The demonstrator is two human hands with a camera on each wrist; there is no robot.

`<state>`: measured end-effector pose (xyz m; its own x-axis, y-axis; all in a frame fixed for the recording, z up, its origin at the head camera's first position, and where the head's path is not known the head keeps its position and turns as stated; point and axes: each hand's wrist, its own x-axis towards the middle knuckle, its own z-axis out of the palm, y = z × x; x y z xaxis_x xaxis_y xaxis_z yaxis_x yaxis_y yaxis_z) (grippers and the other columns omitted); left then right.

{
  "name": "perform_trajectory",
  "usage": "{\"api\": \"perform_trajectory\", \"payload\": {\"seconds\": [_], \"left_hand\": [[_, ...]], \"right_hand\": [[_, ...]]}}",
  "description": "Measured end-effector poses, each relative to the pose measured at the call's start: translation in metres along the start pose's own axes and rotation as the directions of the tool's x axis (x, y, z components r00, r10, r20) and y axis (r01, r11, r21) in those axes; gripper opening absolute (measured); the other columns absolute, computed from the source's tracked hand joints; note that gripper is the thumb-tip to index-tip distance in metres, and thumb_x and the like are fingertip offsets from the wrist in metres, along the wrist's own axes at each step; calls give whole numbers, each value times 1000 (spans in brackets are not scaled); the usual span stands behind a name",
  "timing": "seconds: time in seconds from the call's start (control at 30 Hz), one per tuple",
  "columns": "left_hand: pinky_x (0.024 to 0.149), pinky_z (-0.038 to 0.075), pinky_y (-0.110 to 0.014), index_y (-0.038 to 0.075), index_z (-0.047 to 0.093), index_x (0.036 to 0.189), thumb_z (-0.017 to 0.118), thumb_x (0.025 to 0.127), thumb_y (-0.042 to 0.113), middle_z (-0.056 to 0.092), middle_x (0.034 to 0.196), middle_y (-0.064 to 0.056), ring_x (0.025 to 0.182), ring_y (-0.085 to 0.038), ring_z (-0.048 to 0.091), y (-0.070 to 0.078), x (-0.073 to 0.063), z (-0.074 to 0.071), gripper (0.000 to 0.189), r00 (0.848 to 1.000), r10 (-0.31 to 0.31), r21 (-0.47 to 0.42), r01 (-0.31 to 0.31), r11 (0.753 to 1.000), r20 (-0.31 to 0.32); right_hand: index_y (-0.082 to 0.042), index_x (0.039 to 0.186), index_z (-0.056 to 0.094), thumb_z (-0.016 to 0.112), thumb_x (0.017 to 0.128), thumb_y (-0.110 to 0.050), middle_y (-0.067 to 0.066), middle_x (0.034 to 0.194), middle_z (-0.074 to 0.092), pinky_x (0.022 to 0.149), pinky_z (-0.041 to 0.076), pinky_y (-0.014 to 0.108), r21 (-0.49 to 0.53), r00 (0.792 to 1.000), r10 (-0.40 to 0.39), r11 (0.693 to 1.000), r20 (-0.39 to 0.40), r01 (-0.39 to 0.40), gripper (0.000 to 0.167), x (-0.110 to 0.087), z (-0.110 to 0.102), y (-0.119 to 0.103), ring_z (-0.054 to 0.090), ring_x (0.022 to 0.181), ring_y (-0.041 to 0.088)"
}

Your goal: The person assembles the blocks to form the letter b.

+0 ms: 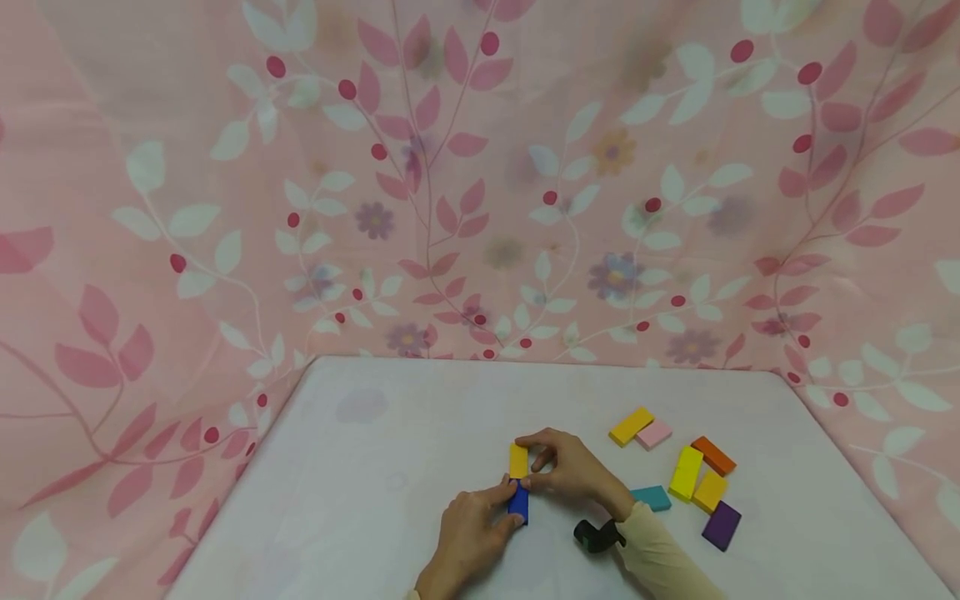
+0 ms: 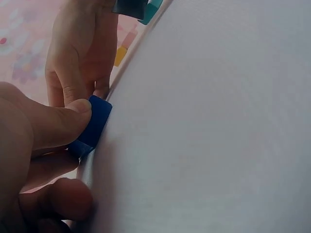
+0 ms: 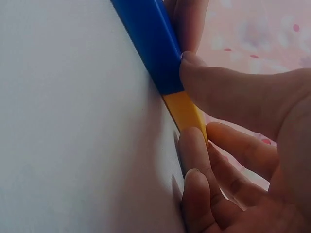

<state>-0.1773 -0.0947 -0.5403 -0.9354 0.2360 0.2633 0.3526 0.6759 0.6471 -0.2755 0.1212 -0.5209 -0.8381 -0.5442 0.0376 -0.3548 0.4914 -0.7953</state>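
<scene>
On the white table a blue block (image 1: 518,505) and a yellow-orange block (image 1: 518,461) lie end to end in a line. My left hand (image 1: 474,529) grips the blue block between thumb and fingers; the left wrist view shows the thumb pressed to this block (image 2: 97,121). Reaching in from the right, my right hand (image 1: 573,471) has its index finger at the far end of the yellow-orange block and its thumb near the joint. In the right wrist view, the two ends meet, with the right thumb against the blue block (image 3: 153,46) and fingers curled at the yellow-orange one (image 3: 184,110).
To the right lie loose blocks: teal (image 1: 652,498), yellow (image 1: 686,473), orange (image 1: 713,456), purple (image 1: 722,525), pink (image 1: 654,433) and others. A black device (image 1: 596,536) sits by the right wrist. Floral pink cloth (image 1: 480,208) hangs behind the table (image 1: 360,467).
</scene>
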Motion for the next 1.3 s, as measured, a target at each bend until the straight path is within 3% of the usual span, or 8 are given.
{"api": "perform_trajectory", "payload": {"seconds": [0.3, 0.43, 0.57, 0.83, 1.3], "left_hand": [[95, 61, -49, 9, 76, 131, 84, 92, 28, 72, 136, -7, 121, -28, 73, -2, 3, -3, 44, 999, 35, 18, -35, 999, 0], [92, 62, -50, 8, 75, 133, 82, 93, 29, 74, 135, -8, 119, -29, 75, -5, 4, -2, 45, 997, 59, 80, -55, 995, -50], [90, 63, -52, 7, 68, 142, 79, 95, 32, 68, 145, -8, 123, -31, 73, -6, 8, 0, 54, 994, 78, 139, -66, 988, -81], [73, 63, -40, 10, 68, 142, 73, 100, 38, 62, 153, -2, 120, -30, 73, -5, 14, 0, 51, 995, 93, 221, -87, 972, -21], [64, 58, -30, 16, 70, 141, 72, 100, 41, 62, 153, 5, 115, -28, 75, -5, 13, 4, 48, 997, 74, 224, -77, 972, 21]], "right_hand": [[-11, 138, 70, 91, 85, -20, 6, 130, 70, 81, 56, 23, -19, 1000, 14, 1000, -24, -15, 58, 1, 0, -7, 67, 90, 15], [-11, 138, 70, 92, 84, -19, 6, 130, 70, 79, 53, 21, 0, 999, 39, 999, -28, -39, 59, 3, 2, -10, 66, 91, 17], [-11, 138, 70, 92, 84, -17, 7, 131, 70, 79, 53, 20, 12, 999, 45, 999, -30, -45, 59, 3, 2, -10, 66, 92, 18], [-10, 138, 70, 91, 85, -18, 8, 133, 69, 80, 53, 23, -7, 999, 20, 1000, -28, -21, 58, 3, 1, -9, 68, 93, 18], [-10, 139, 69, 91, 85, -19, 12, 139, 68, 81, 54, 23, 37, 1000, 14, 999, 0, -14, 59, -1, -1, -3, 68, 95, 19]]}}
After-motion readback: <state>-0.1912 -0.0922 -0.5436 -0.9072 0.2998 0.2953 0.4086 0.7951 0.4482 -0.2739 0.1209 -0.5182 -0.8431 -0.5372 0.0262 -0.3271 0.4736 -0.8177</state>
